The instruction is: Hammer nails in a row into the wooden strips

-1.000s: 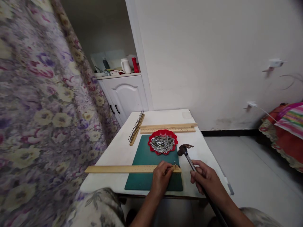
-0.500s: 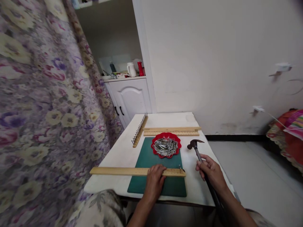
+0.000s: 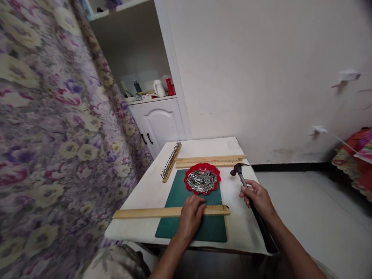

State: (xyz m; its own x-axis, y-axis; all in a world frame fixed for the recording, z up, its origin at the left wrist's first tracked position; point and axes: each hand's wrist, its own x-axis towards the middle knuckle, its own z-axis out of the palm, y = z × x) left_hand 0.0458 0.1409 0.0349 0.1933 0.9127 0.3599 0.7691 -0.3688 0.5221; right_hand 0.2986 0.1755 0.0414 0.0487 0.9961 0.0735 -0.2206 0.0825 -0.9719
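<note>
A narrow wooden strip [image 3: 142, 213] with a row of small holes lies across the green cutting mat [image 3: 171, 228] and the white tabletop. My left hand [image 3: 190, 217] rests over the strip with bent fingers around it; the fingertips reach past its far edge. A dark spot shows at the strip's right end. In my right hand [image 3: 258, 199] is a claw hammer [image 3: 242, 180], gripped partway along its handle with the head up, clear of the strip. Beyond my left hand, a red scalloped bowl [image 3: 186, 187] holds a heap of silvery nails [image 3: 202, 181].
At the back left stands a strip with upright nails [image 3: 172, 161]. More wooden strips [image 3: 209, 161] lie behind the bowl. The floral curtain [image 3: 87, 155] hangs at the left, near a white cabinet [image 3: 159, 120]. A wall [image 3: 247, 77] rises behind the table.
The wooden strip has shifted slightly right under my left hand. A nail that stood near its right end no longer shows upright. The hammer stays raised in my right hand.
</note>
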